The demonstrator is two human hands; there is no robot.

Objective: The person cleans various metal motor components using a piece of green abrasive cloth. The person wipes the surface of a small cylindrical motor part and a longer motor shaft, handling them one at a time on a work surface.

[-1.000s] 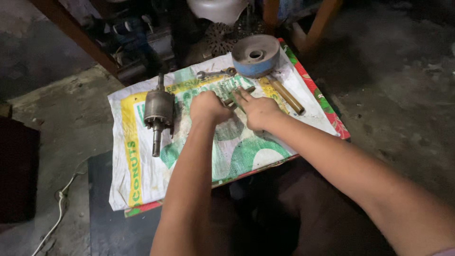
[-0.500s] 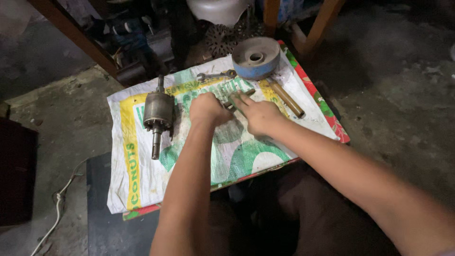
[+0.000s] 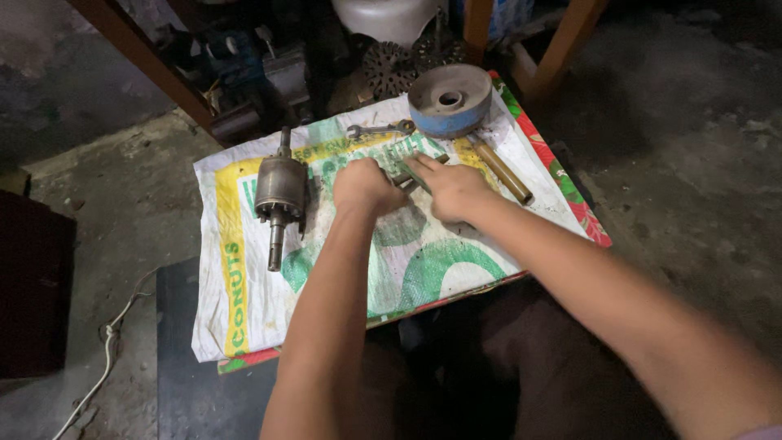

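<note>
My left hand and my right hand meet over the middle of a white, green and yellow woven sack spread on the floor. Both close around a small dark metal tool between them; most of it is hidden by my fingers. To the left of my left hand lies a grey motor armature with its shaft pointing toward me. A blue and grey round metal housing sits at the sack's far edge, with a spanner beside it.
A wooden-handled tool lies right of my right hand. Wooden legs, dark machine parts and a white bowl-shaped object crowd the back. A dark box and a white cord lie on the concrete at left.
Both hands stay together on the small tool and have shifted only slightly on the sack. The view moved a little.
</note>
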